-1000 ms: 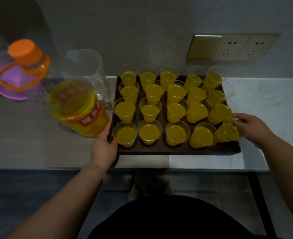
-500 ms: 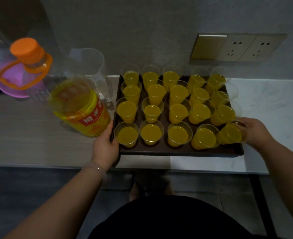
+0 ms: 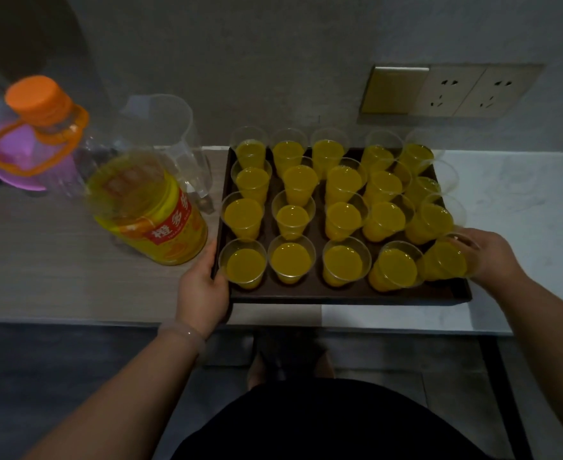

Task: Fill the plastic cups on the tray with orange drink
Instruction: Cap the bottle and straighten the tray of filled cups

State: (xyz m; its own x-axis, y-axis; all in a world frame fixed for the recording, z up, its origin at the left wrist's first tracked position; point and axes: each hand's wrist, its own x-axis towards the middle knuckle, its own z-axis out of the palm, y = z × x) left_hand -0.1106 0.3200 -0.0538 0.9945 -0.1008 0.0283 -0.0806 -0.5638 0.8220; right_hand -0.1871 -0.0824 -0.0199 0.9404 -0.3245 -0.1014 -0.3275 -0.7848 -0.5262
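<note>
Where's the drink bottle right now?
In the head view, the bottle lies tilted on the counter, left of the tray, just beyond the left hand.

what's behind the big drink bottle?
A clear plastic jug stands behind the bottle, empty as far as shows. A purple item sits further left. The bottle hides the jug's base.

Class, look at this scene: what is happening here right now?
A person stands at a counter over a dark tray packed with plastic cups, all holding orange drink. The left hand grips the tray's near left corner. The right hand holds the near right cup. The orange drink bottle, capped, stands left of the tray beside an empty clear jug.
</note>
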